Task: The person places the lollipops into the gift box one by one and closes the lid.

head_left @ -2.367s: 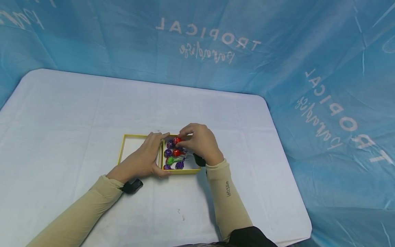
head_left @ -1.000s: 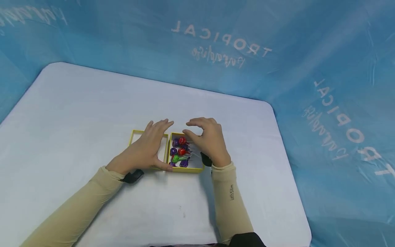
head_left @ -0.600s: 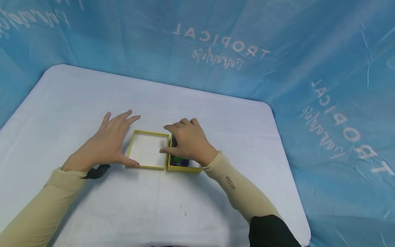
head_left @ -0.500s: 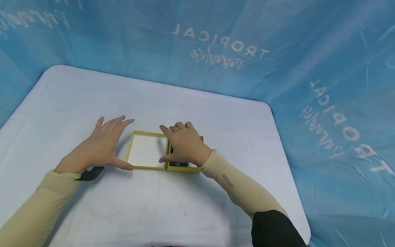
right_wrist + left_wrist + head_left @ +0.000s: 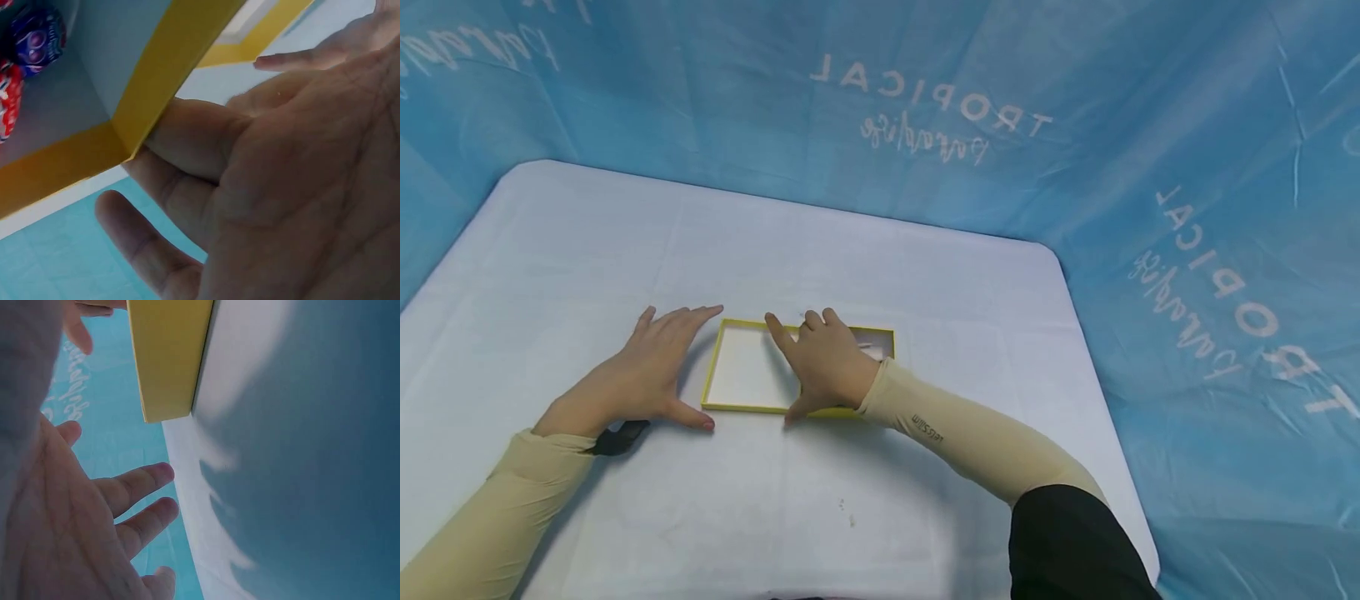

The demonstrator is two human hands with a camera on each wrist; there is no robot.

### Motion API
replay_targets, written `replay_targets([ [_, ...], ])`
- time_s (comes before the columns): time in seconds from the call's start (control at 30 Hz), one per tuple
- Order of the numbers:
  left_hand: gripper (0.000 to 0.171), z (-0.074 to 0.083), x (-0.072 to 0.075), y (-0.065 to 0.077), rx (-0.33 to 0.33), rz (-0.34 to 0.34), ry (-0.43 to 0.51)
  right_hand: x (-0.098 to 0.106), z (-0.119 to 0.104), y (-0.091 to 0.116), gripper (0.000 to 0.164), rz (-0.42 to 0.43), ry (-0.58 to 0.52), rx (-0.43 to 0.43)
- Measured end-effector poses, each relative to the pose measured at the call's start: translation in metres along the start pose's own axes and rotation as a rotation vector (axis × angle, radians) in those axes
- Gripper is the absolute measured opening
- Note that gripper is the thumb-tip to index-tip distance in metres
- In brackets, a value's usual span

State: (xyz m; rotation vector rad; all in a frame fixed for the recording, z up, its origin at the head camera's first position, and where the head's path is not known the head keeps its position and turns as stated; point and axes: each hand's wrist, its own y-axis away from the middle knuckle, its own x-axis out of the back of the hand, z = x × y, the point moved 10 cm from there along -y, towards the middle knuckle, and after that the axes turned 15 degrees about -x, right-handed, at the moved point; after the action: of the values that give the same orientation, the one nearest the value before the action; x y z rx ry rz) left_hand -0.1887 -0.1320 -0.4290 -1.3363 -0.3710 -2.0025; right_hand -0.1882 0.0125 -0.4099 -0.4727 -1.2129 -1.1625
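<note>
A shallow yellow-edged lid with a white inside [image 5: 741, 367] lies against the left side of a yellow-edged box [image 5: 892, 340]. Inside that box, the right wrist view shows a purple-wrapped lollipop [image 5: 37, 40] and a red one [image 5: 9, 103]. In the head view, my right hand [image 5: 827, 362] hides most of the box's contents. It spans the seam between box and lid, thumb at the front edge, fingers spread at the back; the right wrist view has its fingers against the box's corner. My left hand [image 5: 643, 367] hovers just left of the lid, fingers apart, touching nothing.
A white cloth covers the table [image 5: 880, 267], whose rounded corners show at the back. Blue printed curtains [image 5: 925, 50] hang behind and to the right. Small dark specks mark the cloth in front of the box.
My left hand has left the box and moved left past the lid. My right hand, earlier among the lollipops, has swung left over the seam with its fingers spread.
</note>
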Motion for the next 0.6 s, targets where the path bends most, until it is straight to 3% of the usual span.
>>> replay_targets([
  [0.2, 0.135, 0.002, -0.005, -0.005, -0.026, -0.006, 0.021, 0.0, -0.007, -0.004, 0.126, -0.044, 0.04, -0.013],
  [0.37, 0.133, 0.005, -0.005, -0.009, -0.049, 0.008, 0.031, 0.004, -0.008, -0.006, 0.126, -0.041, 0.034, -0.014],
  [0.6, 0.138, 0.002, 0.007, -0.007, -0.046, 0.05, 0.069, 0.014, -0.005, -0.01, 0.131, 0.06, 0.009, 0.014],
])
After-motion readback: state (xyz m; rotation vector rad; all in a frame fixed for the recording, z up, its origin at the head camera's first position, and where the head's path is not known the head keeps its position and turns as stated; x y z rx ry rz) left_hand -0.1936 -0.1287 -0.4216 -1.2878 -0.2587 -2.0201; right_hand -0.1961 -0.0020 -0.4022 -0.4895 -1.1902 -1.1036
